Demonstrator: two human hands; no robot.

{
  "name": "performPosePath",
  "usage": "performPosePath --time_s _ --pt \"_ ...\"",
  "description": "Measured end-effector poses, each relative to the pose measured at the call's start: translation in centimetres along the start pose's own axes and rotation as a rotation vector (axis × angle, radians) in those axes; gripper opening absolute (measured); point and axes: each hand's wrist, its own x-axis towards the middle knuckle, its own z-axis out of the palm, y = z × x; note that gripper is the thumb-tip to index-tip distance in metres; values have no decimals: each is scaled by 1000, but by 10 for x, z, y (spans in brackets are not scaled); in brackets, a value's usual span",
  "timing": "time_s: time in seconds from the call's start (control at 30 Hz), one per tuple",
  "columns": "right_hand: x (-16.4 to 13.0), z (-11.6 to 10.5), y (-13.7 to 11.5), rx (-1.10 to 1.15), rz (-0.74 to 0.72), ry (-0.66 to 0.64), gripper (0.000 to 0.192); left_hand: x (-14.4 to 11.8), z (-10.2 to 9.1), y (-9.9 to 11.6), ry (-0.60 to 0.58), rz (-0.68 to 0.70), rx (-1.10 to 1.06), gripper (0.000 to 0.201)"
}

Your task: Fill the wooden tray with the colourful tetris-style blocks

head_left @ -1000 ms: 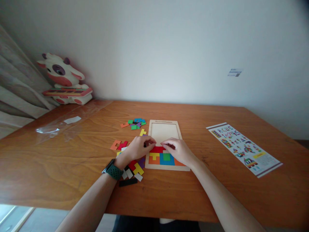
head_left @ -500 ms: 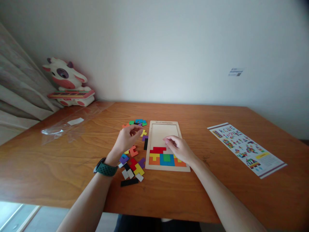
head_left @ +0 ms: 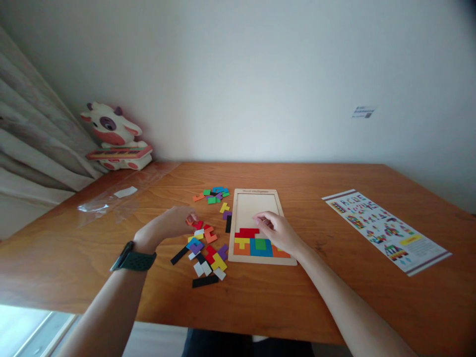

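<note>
A pale wooden puzzle tray (head_left: 256,197) lies on the brown table, its near end filled with red, yellow, green, blue and orange pieces (head_left: 254,242). My right hand (head_left: 278,231) rests on the tray's right side, fingertips beside the red piece. Left of the tray lies a scatter of several loose coloured pieces (head_left: 207,253). My left hand (head_left: 169,224), with a dark green watch on its wrist, sits over the far left of that scatter, its fingertips touching a red piece (head_left: 194,222); whether it grips that piece is unclear.
A second small cluster of pieces (head_left: 213,193) lies beyond the tray's far left corner. A printed pattern sheet (head_left: 385,228) is at the right. A clear plastic bag (head_left: 111,198) and a cow toy (head_left: 115,136) sit far left by a curtain.
My left hand left the tray, swung out over the loose pieces and came down left onto a red piece. My right hand stayed on the tray. The view shifted slightly left.
</note>
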Motion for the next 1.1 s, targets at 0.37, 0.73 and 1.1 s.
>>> performPosePath --time_s 0.37,0.73,1.1 --pt "1 1 -2 11 5 4 31 13 28 12 137 -39 57 23" --pt "1 -3 -1 66 47 18 33 22 34 11 354 55 -74 22" --pt "3 24 -33 -192 -323 -56 14 11 39 16 364 12 39 22"
